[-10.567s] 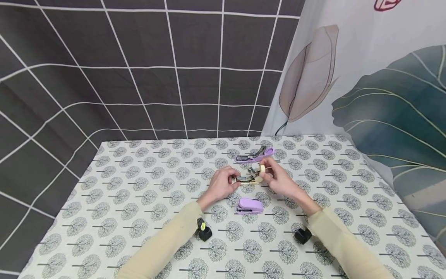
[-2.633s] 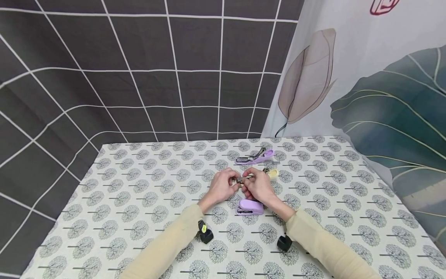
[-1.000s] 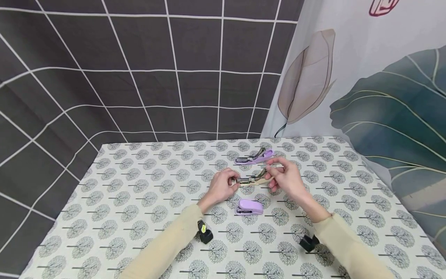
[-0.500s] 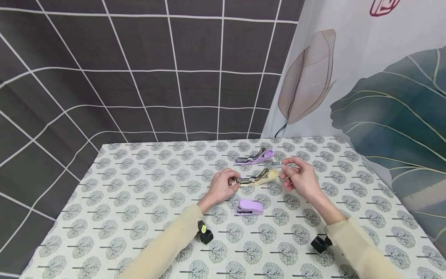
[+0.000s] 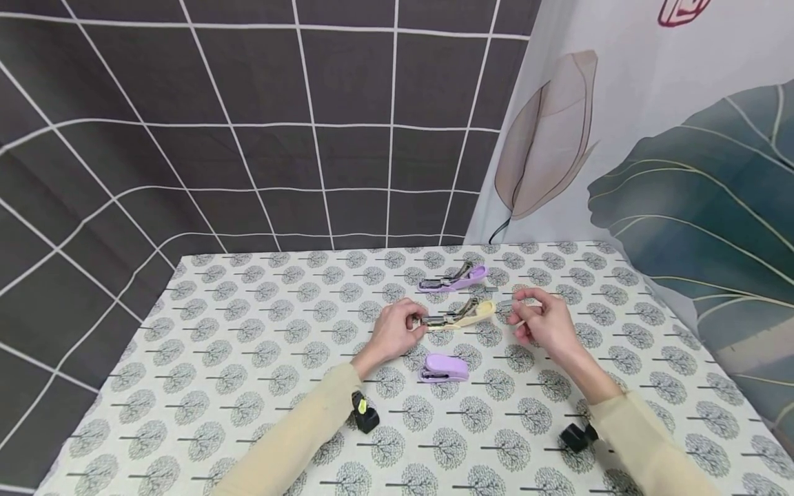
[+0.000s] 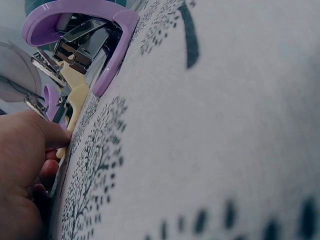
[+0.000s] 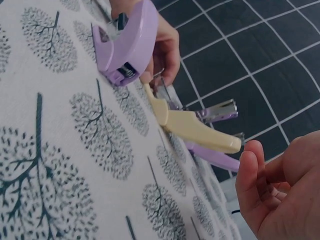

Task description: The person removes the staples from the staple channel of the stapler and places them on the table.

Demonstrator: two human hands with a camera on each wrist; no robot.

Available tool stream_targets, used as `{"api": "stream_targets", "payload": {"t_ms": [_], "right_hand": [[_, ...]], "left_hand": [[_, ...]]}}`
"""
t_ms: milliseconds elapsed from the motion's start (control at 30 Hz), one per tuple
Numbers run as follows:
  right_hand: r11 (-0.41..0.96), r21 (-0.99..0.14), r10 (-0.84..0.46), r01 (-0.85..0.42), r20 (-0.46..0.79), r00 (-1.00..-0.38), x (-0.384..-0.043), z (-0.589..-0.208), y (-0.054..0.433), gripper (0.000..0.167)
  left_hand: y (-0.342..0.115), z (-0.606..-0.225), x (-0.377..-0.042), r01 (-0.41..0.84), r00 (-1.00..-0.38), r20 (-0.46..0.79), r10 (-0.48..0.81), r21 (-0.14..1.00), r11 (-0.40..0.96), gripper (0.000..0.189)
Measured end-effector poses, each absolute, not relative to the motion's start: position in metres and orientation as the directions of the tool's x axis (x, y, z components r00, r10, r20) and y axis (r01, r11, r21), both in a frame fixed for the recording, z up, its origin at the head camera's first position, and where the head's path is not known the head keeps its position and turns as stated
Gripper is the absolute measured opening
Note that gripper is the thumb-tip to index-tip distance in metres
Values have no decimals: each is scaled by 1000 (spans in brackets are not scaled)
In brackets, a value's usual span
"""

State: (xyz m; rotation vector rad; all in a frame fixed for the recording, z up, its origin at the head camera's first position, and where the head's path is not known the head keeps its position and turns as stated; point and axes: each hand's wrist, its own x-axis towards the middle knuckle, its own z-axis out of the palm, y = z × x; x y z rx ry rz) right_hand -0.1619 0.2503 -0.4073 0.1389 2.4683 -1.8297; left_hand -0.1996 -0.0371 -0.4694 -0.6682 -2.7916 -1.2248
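A cream stapler lies on the patterned cloth with its top swung wide and its metal magazine exposed. My left hand pinches its front end between thumb and fingers, as the left wrist view also shows. To the right of the stapler, my right hand pinches a small grey strip, which looks like staples, between thumb and forefinger. That hand is apart from the stapler. Behind the cream stapler lies an opened purple stapler. A closed purple stapler sits in front.
Another small grey strip lies on the cloth by the opened purple stapler's right end. A dark gridded curtain hangs behind the table, and a leaf-printed curtain hangs at the right.
Earlier my right hand held the cream stapler's raised top, then worked at its front beside my left hand. It has since drawn back right with the grey strip. My left hand stays put.
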Motion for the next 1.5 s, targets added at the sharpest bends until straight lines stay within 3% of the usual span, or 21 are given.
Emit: {"api": "stream_targets", "payload": {"t_ms": [967,1500], "right_hand": [[366,-914,7,172,-183,-983,-162,-438,254,24],[453,-881,-12,135,-157,-987,-164,-446,251,20]], "left_hand": [[-37,-467,-199,392,-907,186,377,697,601,24],[-37,-467,-199,404,-903,201,380,697,592,25]]}}
